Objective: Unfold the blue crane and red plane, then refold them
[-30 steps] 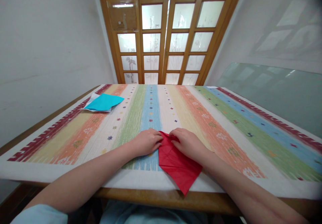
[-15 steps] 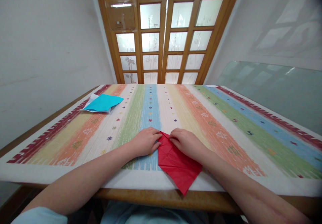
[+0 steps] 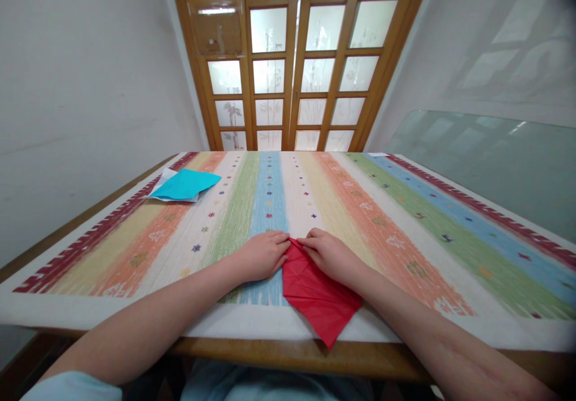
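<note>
Red paper (image 3: 315, 296) lies at the near edge of the striped tablecloth (image 3: 405, 221), its lower corner hanging just past the cloth's hem. Over the last second my right hand (image 3: 330, 256) has crept along the paper's far tip to meet my left hand (image 3: 263, 254), so both sets of fingertips now press flat on that point. I judge a crease is being sharpened, though the fingers hide the fold itself. Blue paper (image 3: 184, 185) sits at the cloth's far left.
</note>
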A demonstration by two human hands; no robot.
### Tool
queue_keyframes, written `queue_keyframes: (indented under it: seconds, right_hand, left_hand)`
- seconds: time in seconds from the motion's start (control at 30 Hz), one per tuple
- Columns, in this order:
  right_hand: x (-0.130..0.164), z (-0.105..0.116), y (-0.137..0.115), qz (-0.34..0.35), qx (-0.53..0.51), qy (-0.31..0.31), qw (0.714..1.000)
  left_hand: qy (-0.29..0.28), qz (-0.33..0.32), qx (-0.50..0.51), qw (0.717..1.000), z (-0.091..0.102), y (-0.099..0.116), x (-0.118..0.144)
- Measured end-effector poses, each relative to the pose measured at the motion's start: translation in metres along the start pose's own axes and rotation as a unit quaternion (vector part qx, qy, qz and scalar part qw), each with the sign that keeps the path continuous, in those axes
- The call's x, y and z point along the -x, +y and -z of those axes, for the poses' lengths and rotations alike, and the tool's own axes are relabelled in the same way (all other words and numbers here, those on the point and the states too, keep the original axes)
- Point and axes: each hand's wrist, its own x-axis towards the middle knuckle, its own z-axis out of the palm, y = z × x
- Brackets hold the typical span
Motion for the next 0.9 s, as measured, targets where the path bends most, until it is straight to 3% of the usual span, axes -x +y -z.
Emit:
queue_keyframes:
  seconds: [0.53,0.9]
  right_hand:
    - [-0.0005,0.0016,-0.0018,0.004,0.049,-0.019,0.999]
    - [0.0005,0.0039,-0.0041,-0.002,0.045,-0.023,0.999]
  left_hand:
    - [0.0,0.033,0.011,0.999,0.0033,0.0041,0.002]
    - [-0.001,0.017,0.013,1.0,0.0027,0.0068,-0.0015]
